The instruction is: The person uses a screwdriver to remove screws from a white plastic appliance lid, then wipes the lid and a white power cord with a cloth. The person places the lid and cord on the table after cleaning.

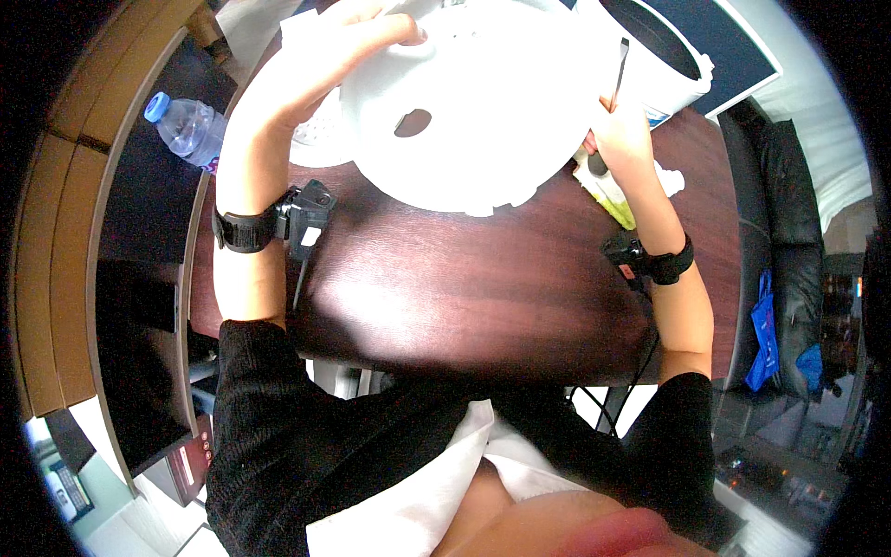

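The left hand (pixel 342 45) grasps the white round cover (pixel 487 111) over the brown table (pixel 455 297), thumb on its face, seemingly to steady it, while the right hand (pixel 626 135) clutches a screwdriver (pixel 621 71) beside its edge (shaft pointing away, perhaps keeping the tip off the cover).

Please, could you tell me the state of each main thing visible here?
Left hand: gripping the white disc
White disc: held, its hole uncovered
Right hand: closed around the dark tool
Dark tool: held, tip pointing away from the person
Clear bottle: capped
White container: open
Wrist straps: fastened
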{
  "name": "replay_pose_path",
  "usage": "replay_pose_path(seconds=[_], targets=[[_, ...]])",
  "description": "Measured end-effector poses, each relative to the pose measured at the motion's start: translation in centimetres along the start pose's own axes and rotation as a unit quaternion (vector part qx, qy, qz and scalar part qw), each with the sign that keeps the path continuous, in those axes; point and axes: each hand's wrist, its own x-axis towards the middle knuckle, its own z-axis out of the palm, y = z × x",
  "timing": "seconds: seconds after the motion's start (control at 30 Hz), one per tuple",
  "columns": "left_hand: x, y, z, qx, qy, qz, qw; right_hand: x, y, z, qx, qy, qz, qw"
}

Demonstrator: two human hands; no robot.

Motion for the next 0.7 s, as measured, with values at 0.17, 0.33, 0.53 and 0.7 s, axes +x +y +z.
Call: replay_pose_path(seconds=[0.17, 0.33, 0.53, 0.7], targets=[[0.0, -1.2, 0.3, -0.058, -0.078, 0.045, 0.994, 1.6, 0.8, -0.5, -0.115, -0.010, -0.096, 0.989], [0.1, -2.9, 0.5, 0.118, -0.055, -0.050, 0.990, 2.6, -0.2, -0.2, -0.179, -0.016, -0.148, 0.972], [0.5, 0.1, 1.5, 0.067, 0.023, -0.035, 0.997, 3.5, -0.2, 0.1, -0.178, 0.008, -0.199, 0.964], [0.1, 0.3, 1.8, 0.061, 0.102, -0.078, 0.990, -1.0, -3.1, 1.4, 0.116, -0.069, -0.011, 0.991]])
